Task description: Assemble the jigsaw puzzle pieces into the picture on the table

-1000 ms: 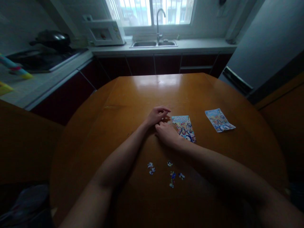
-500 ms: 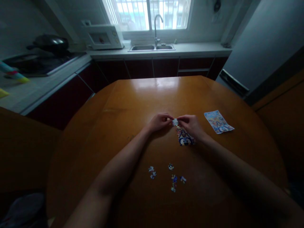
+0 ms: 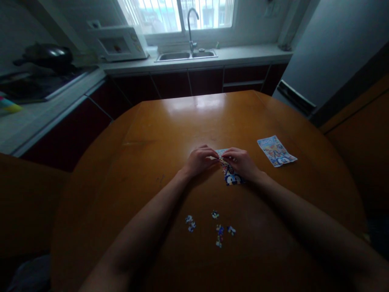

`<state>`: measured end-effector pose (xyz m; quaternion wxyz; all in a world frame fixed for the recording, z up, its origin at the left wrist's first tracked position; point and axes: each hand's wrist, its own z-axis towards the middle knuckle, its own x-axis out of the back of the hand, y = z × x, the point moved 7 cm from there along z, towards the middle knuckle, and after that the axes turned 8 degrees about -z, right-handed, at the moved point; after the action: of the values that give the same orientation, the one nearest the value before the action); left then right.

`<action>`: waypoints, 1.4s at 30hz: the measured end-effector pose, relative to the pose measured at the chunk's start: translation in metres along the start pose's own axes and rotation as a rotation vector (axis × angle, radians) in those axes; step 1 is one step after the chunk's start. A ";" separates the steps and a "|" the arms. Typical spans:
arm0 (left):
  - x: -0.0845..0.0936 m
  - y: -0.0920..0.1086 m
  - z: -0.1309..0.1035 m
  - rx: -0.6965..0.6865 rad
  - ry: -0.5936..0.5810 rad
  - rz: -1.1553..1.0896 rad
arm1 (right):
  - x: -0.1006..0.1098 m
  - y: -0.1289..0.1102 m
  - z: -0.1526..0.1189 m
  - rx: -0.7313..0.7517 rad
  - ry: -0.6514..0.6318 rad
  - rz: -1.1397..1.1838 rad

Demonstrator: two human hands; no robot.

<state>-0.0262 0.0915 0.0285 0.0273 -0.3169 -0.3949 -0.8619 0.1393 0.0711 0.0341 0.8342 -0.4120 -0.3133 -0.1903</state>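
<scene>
A partly assembled jigsaw puzzle (image 3: pixel 233 179) lies on the wooden table, with a blue-and-white face along its near edge. My left hand (image 3: pixel 201 159) is closed at its left side, thumb and fingers pinched on the puzzle. From the right, my right hand (image 3: pixel 239 163) pinches the puzzle near its upper part and covers some of it. A pale blue section (image 3: pixel 223 151) shows between and behind my fingertips. Closer to me lie loose jigsaw pieces (image 3: pixel 219 230) and, left of them, a small cluster of pale pieces (image 3: pixel 190 223).
A creased picture sheet (image 3: pixel 277 151) with a similar design lies to the right on the table (image 3: pixel 146 134). Beyond the table stand a counter with a sink (image 3: pixel 174 56), a microwave (image 3: pixel 117 44), a stove with a black pan (image 3: pixel 48 56), and a fridge (image 3: pixel 331 56).
My hands have brought the pale section down against the top of the puzzle, and my fingertips now sit lower on it. The view has shifted slightly.
</scene>
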 end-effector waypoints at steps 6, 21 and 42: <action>-0.004 0.008 0.000 -0.023 -0.142 0.084 | -0.005 0.011 -0.001 0.010 -0.007 -0.141; 0.000 -0.001 -0.002 -0.005 -0.161 0.088 | -0.012 -0.002 -0.005 0.109 -0.206 -0.269; -0.001 -0.009 0.000 -0.028 -0.169 0.142 | -0.014 -0.005 -0.005 0.072 -0.189 -0.371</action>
<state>-0.0281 0.0976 0.0223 0.0503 -0.4162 -0.3602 -0.8334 0.1279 0.0644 0.0252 0.7660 -0.3332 -0.4673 -0.2897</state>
